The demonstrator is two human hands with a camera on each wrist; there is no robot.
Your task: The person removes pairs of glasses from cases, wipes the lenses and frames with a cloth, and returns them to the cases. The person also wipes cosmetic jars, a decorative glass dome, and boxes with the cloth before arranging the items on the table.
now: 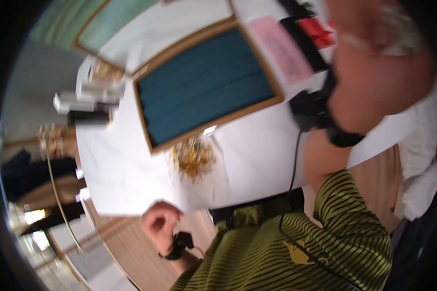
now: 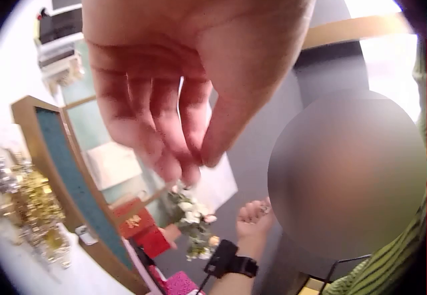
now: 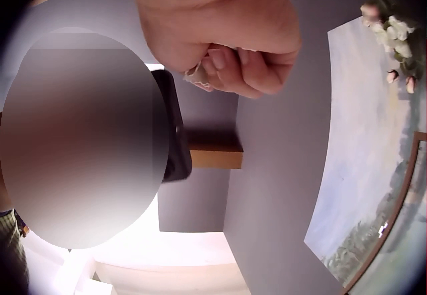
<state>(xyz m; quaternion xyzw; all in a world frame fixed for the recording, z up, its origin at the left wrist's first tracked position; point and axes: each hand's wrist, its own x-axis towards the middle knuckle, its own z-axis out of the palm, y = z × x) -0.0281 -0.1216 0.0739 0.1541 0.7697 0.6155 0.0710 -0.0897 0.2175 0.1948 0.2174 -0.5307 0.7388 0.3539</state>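
Note:
High at the right of the head view, my blurred right hand [image 1: 369,24] is raised near my head. Its fingers curl round a crumpled whitish scrap [image 3: 198,75], whose edge pokes out of the fist in the right wrist view; most of it is hidden. My left hand [image 1: 162,225] hangs at the table's front edge, fingers loosely bent. Nothing shows between its fingers [image 2: 157,145] in the left wrist view. Nearest to it on the table lies a heap of small gold and silver shiny pieces [image 1: 194,160], on a pale sheet [image 1: 209,189].
A wood-framed tray [image 1: 206,133] with dark teal lining sits mid-table on the white table [image 1: 116,179]. Beyond it are a pink card [image 1: 281,48] and a red item with a bow [image 1: 318,31]. Boxes [image 1: 77,103] stand at the left edge. A cable [image 1: 296,165] hangs from the right wrist.

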